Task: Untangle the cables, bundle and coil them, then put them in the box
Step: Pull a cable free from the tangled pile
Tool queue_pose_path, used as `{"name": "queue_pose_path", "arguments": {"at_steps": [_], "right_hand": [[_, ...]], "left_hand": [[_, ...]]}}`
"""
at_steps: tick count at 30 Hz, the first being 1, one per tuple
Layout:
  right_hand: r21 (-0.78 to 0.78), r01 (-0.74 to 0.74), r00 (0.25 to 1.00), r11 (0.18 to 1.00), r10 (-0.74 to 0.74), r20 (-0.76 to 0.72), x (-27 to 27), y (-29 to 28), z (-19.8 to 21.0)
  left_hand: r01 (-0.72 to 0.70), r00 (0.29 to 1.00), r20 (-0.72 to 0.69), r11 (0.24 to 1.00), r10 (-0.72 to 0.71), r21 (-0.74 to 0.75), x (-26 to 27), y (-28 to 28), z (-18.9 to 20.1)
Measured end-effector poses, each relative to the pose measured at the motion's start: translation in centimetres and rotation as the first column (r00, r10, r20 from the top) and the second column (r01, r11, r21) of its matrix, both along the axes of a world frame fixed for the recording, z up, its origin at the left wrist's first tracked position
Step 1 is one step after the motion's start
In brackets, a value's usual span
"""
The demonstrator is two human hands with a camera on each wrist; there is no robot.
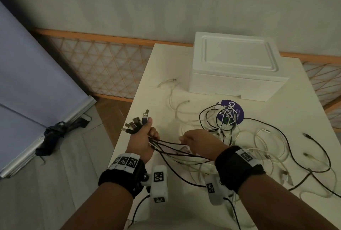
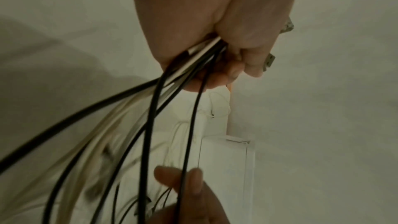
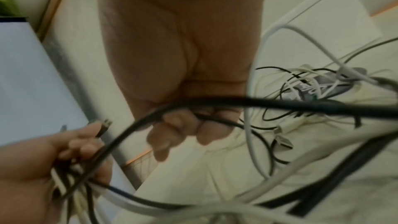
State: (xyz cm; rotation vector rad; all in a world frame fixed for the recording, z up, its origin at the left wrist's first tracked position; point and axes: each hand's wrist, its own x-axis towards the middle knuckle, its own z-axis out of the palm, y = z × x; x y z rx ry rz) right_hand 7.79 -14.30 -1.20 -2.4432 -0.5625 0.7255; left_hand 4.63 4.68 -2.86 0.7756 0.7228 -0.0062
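Table [image 1: 151, 85]: closed white box [image 1: 234, 67] at back, loose cables [image 1: 267, 141] tangled in front. Left hand [image 1: 145, 137] raised at the near-left edge, fist clamped around cable bundle [image 1: 171, 146], plugs fanned above. Right hand [image 1: 197, 141] alongside, fingers curled around the same strands.

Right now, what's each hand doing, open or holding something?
Left hand: closed, gripping a bunch of cables just below their plugs.
Right hand: closed, fingers curled round a black cable.
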Motion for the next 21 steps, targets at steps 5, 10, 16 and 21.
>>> {"name": "queue_pose_path", "arguments": {"at_steps": [5,10,16,21], "right_hand": [[0.034,0.008,0.987,0.999,-0.002,-0.160,-1.2,1.6,0.4],[0.165,-0.007,1.000,0.986,0.005,0.015,-1.8,5.8,1.2],[0.305,0.128,0.992,0.944,-0.120,-0.045,-1.9,6.9,0.8],[0.319,0.148,0.966,0.936,-0.206,0.155,-1.6,7.3,0.0]], "left_hand": [[0.063,0.998,0.020,0.995,-0.064,0.076,-0.4,0.3,-0.5],[0.181,0.983,0.008,0.968,-0.185,0.176,-0.4,-0.2,0.3],[0.277,0.951,0.086,0.945,-0.295,0.176,-0.7,0.4,0.0],[0.292,0.940,0.149,0.950,-0.307,0.113,-0.8,0.3,0.0]]}}
